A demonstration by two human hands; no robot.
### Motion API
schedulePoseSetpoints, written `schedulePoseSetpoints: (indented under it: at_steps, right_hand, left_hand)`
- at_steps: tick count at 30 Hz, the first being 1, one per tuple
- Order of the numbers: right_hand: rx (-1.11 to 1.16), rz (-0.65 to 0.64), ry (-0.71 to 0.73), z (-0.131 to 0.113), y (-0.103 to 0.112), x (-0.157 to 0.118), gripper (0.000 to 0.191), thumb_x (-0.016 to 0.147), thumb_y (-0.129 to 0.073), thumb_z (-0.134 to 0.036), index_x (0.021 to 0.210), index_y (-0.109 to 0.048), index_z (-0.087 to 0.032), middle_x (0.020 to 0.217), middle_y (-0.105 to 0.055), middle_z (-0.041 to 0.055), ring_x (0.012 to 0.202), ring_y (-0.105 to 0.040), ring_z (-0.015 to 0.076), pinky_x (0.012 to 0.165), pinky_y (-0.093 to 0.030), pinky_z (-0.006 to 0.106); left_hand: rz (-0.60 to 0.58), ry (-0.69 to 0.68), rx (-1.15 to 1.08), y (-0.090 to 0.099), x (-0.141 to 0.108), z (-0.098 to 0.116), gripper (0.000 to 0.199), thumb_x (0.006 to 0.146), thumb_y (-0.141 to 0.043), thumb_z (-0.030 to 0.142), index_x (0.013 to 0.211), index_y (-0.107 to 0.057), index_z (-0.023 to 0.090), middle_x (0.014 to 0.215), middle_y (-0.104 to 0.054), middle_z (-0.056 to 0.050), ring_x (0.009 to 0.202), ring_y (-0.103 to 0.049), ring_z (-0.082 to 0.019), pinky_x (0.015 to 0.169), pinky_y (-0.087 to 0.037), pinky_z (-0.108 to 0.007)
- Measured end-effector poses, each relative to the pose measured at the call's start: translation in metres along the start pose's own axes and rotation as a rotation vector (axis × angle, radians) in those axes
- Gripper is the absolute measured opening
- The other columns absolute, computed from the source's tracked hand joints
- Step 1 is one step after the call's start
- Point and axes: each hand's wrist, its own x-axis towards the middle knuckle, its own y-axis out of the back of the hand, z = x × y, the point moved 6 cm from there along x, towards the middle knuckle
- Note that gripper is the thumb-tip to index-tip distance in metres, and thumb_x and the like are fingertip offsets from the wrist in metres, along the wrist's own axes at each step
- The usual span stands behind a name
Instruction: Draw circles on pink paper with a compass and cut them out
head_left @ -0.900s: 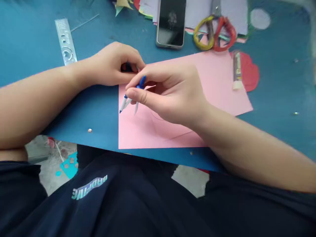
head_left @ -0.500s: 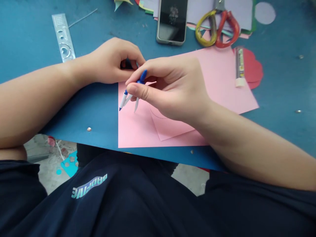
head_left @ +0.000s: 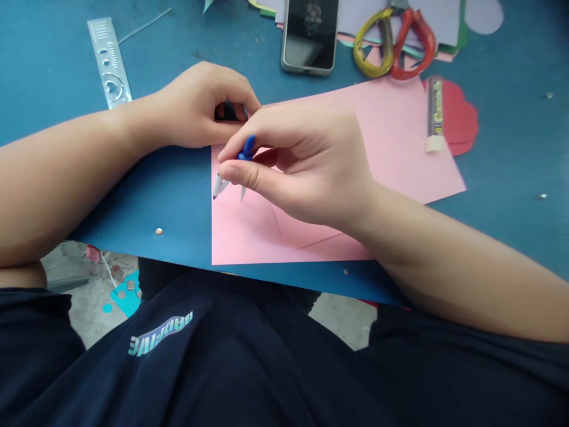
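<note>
Pinched between the thumb and fingers of my right hand (head_left: 306, 160) is a drawing compass (head_left: 247, 149) with a blue top and white legs. Its legs point down at the left part of a sheet of pink paper (head_left: 240, 240), and the blue tip is close to the sheet's left edge. My left hand (head_left: 208, 107) is curled, thumb and fingers together at the sheet's upper left edge, pressing the paper. Its fingertips are partly hidden behind my right hand. A second, smaller piece of pink paper (head_left: 306, 231) lies on the sheet under my right hand.
Scissors (head_left: 413, 50) with yellow and red handles and a phone (head_left: 310, 35) lie beyond the sheet. A glue stick (head_left: 434, 115) rests on its right corner, by red paper shapes (head_left: 462, 118). A metal stencil ruler (head_left: 109, 65) lies at the left on the blue table (head_left: 173, 196).
My right hand has shifted slightly left, and the compass top has tipped lower and left. Its tip stays near the sheet's left edge. My left hand keeps its place.
</note>
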Motion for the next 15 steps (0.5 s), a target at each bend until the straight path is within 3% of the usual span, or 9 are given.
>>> schedulePoseSetpoints:
  at_steps: [6,15]
  right_hand:
    - [-0.21,-0.036,0.082,-0.008,-0.009,-0.004,0.017,0.099,-0.074,-0.038,0.089,-0.081,-0.027,0.087,-0.079,-0.0029,0.077,-0.068,0.0158,0.081,-0.061,0.034]
    - [-0.358,-0.105,0.1,-0.014,-0.007,-0.005,0.017,0.101,-0.068,-0.037,0.089,-0.077,-0.028,0.088,-0.078,-0.0029,0.082,-0.071,0.0181,0.083,-0.059,0.036]
  left_hand:
    - [0.044,0.006,-0.002,-0.001,-0.001,-0.001,0.045,0.094,-0.065,0.039,0.122,-0.081,0.008,0.104,-0.078,-0.015,0.085,-0.067,-0.016,0.078,-0.046,-0.029]
    - [0.057,-0.012,-0.003,-0.001,-0.002,-0.003,0.043,0.091,-0.065,0.035,0.123,-0.081,0.011,0.104,-0.078,-0.012,0.086,-0.067,-0.015,0.08,-0.047,-0.03]
